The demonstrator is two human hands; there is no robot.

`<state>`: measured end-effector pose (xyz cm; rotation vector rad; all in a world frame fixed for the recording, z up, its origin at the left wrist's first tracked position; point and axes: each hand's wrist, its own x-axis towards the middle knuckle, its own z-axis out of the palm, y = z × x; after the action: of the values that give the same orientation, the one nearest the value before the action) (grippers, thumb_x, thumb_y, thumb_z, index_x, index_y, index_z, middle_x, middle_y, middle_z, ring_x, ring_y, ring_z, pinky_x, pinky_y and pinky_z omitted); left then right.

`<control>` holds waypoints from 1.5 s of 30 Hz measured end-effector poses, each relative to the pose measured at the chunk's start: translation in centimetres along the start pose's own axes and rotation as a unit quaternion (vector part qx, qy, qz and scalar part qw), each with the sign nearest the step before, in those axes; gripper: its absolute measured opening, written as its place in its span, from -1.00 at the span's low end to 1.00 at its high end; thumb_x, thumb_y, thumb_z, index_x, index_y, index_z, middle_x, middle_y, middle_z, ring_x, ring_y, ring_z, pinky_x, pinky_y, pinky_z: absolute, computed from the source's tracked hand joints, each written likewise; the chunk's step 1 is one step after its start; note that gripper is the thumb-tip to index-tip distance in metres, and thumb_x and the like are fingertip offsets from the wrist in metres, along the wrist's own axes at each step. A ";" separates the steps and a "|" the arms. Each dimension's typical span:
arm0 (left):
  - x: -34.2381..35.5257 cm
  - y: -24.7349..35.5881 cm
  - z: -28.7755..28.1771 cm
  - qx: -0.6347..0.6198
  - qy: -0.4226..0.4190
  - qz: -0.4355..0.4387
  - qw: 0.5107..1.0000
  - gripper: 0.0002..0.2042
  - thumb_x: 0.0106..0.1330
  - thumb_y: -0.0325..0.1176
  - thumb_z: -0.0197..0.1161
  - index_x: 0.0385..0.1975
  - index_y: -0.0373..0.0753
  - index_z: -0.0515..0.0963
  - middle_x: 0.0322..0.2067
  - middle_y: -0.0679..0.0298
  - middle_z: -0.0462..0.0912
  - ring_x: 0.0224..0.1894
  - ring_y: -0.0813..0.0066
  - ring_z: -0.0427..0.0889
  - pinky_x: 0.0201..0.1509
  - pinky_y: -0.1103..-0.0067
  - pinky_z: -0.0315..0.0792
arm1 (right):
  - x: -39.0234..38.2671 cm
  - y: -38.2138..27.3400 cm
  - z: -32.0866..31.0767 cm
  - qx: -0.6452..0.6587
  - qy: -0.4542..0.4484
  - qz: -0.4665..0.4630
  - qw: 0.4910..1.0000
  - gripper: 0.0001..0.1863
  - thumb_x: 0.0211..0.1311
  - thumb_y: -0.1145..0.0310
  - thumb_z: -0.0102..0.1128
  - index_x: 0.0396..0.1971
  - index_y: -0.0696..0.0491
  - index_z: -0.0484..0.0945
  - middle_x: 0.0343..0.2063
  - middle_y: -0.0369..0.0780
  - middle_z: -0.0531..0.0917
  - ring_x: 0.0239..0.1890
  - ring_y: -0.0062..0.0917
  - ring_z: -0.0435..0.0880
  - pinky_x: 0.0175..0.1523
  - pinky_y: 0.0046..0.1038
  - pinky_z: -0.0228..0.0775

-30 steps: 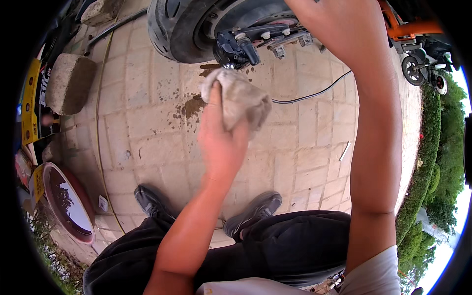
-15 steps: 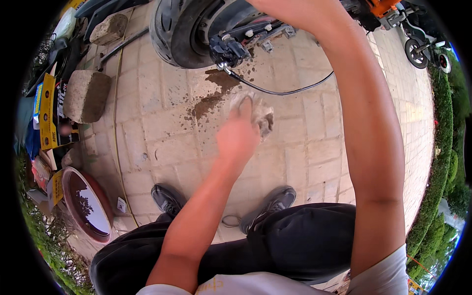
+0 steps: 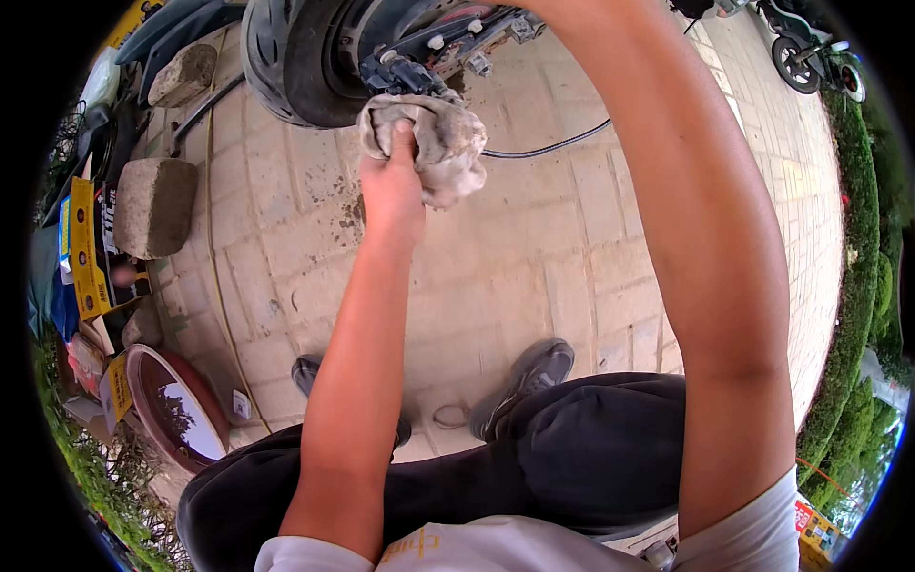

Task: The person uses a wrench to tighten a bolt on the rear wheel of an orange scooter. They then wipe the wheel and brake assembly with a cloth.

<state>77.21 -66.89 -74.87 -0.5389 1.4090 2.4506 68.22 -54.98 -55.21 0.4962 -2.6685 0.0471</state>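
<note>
Head cam, looking down: my left hand (image 3: 393, 191) is clenched around a grubby grey rag (image 3: 429, 143), bunched up in the upper middle of the frame and pressed right below the bolts and bracket of the wheel hub (image 3: 429, 52). The tyre (image 3: 276, 57) sits just up-left of it. My right arm (image 3: 705, 267) arcs over toward the hub, but its hand is out of frame, so can't tell its grip.

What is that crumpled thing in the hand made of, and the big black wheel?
The rag in the left hand looks like soft, dirty cloth: it wrinkles and folds. The tyre looks like matt black rubber, with tread grooves.
</note>
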 end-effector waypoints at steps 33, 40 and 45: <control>0.0 -13.4 10.4 -0.180 0.019 -0.109 0.977 -0.73 0.31 -0.36 0.19 -0.06 -0.27 0.36 -0.17 0.26 0.55 -0.22 0.41 0.60 -0.25 0.47 0.54 | 1.1 -0.5 -1.7 0.050 -0.034 0.010 0.998 -0.61 -0.10 0.16 0.11 -0.55 0.25 0.65 -0.43 0.10 0.65 -0.30 -0.09 0.66 -0.11 -0.21 0.51; -2.7 -11.8 11.4 -0.133 0.007 -0.162 0.978 -0.71 0.35 -0.29 0.16 -0.01 -0.27 0.45 -0.10 0.26 0.57 -0.08 0.46 0.56 -0.01 0.51 0.47 | 1.2 -0.4 -2.2 0.070 -0.034 0.036 0.996 -0.59 -0.08 0.16 0.13 -0.51 0.27 0.65 -0.37 0.12 0.65 -0.25 -0.05 0.65 -0.05 -0.19 0.49; 0.3 -6.5 2.3 -0.063 0.025 0.093 0.993 -0.79 0.33 -0.38 0.21 -0.11 -0.31 0.50 -0.18 0.25 0.61 -0.19 0.49 0.59 -0.10 0.53 0.54 | 0.5 0.4 -2.2 0.068 -0.045 0.041 0.996 -0.59 -0.08 0.16 0.14 -0.49 0.28 0.64 -0.33 0.13 0.65 -0.24 -0.05 0.65 -0.04 -0.18 0.49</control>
<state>79.13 -61.70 -78.98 -0.5206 1.3884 2.7055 68.56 -54.53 -52.94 0.4405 -2.7855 0.2363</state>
